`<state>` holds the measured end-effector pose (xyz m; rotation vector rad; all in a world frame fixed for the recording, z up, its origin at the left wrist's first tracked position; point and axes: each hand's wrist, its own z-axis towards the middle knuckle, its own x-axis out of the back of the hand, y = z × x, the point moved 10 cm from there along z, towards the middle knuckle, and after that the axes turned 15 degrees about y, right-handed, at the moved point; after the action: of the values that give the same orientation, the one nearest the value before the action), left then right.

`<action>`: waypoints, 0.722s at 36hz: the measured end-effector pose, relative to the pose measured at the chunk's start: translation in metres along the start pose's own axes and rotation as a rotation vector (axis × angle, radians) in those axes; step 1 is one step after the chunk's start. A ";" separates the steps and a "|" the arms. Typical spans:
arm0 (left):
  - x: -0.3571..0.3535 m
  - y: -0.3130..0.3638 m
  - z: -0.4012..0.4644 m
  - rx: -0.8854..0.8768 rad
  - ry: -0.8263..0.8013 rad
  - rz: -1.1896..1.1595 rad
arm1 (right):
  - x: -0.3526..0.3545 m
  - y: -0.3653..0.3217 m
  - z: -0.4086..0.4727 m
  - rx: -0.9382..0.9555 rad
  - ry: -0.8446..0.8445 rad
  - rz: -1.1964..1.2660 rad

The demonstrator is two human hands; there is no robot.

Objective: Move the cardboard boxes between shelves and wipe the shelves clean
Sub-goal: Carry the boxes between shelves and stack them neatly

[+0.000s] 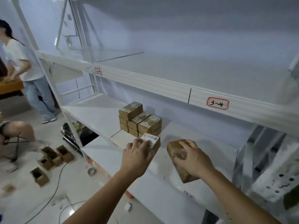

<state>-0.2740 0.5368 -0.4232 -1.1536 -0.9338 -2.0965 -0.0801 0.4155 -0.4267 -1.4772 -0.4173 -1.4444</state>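
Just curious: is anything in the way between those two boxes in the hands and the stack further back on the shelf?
Nothing visible: bare white shelf lies between both held boxes and the stack of cardboard boxes.

Even, cool diffuse light, fairly bright, no hard shadows; only soft shading under the upper shelf (161, 84) and a faint sheen on the floor (71, 212). Wide-angle bends the uprights and shelf edges toward the frame borders. Right edge is smeared with motion blur, left-side floor clutter is soft, and overall the frame is low-detail and slightly hazy.
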 end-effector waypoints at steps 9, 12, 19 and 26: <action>-0.095 -0.008 0.058 -0.149 -0.152 -0.074 | -0.056 0.043 0.042 -0.259 0.016 -0.005; -0.128 -0.011 0.071 -0.200 -0.247 -0.118 | -0.076 0.053 0.049 -0.367 0.058 0.031; -0.181 -0.010 0.088 -0.272 -0.267 -0.193 | -0.121 0.067 0.049 -0.580 0.186 0.090; -0.201 0.005 0.090 -0.395 -0.258 -0.173 | -0.161 0.066 0.053 -0.625 0.192 0.087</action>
<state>-0.1333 0.6333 -0.5622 -1.6243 -0.7718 -2.3825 -0.0348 0.4895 -0.5871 -1.7834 0.2429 -1.7143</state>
